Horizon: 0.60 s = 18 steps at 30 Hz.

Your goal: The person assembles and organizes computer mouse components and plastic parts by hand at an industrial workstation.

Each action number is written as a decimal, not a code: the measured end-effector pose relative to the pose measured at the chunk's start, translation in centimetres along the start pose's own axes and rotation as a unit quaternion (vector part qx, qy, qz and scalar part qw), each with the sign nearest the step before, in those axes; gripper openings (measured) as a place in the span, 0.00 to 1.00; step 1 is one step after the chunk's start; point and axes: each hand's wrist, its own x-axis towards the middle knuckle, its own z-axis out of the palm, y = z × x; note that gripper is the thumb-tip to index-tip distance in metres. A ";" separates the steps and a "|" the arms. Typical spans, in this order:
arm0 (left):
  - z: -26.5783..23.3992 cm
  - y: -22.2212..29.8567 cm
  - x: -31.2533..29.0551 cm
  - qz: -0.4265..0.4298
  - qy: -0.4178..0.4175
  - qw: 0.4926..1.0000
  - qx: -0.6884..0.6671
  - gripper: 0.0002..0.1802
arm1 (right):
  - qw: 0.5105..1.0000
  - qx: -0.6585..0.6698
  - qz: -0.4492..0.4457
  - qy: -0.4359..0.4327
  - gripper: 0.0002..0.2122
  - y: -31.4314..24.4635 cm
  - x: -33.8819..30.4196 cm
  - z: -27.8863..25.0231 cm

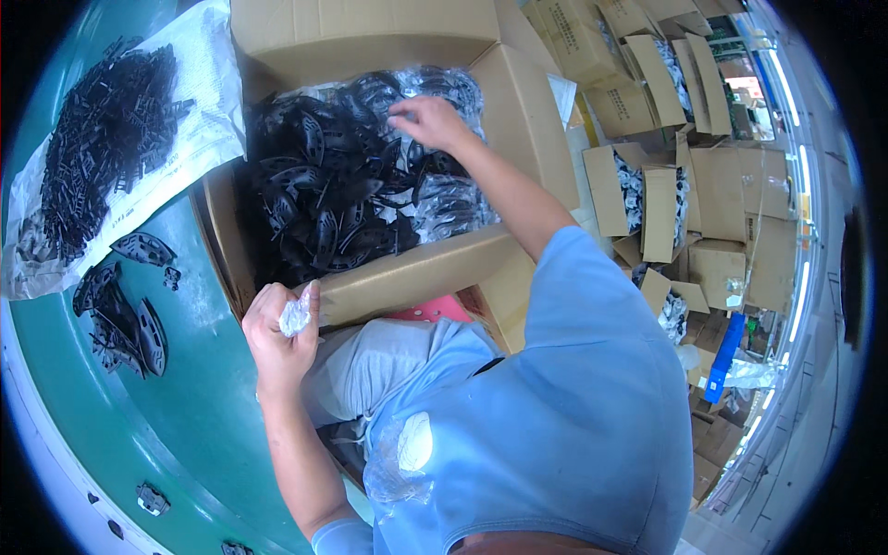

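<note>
My left hand [277, 340] is closed in a fist by the near left corner of a large open cardboard box [407, 270]. A crumpled bit of clear plastic wrap [296, 315] pokes out between its thumb and fingers. Inside the box, many curved black plastic parts [324, 176] lie loose in a heap. Along the box's right side are more such parts in clear bags [449, 205]. Over these, my right hand [428, 122] hovers with its fingers slightly bent and apart, and no part shows in it.
Left of the box is a green table [208, 388] with several loose curved black parts [120, 314]. A white sheet [208, 92] there bears a heap of small black pieces [111, 139]. At right, open cardboard boxes [638, 92] stand stacked, some holding bagged parts.
</note>
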 end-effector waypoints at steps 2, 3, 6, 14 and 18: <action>0.1 0.0 0.1 0.000 0.000 1.000 -0.005 0.23 | 0.991 -0.091 0.041 0.094 0.30 2.6 1.1 0.5; 0.0 -0.1 0.0 -0.002 0.002 1.000 -0.007 0.23 | 0.991 -0.091 0.039 0.092 0.30 2.5 1.0 0.9; 0.0 0.0 -0.1 -0.017 0.001 1.000 -0.008 0.23 | 0.958 -0.273 0.045 0.079 0.35 3.1 1.3 1.9; -0.2 0.4 0.0 -0.011 -0.016 1.000 -0.007 0.22 | 0.991 0.018 0.108 0.082 0.20 4.4 1.6 0.7; -0.2 0.2 0.0 -0.003 -0.010 1.000 -0.008 0.22 | 0.984 0.072 0.130 0.095 0.15 3.8 0.6 0.0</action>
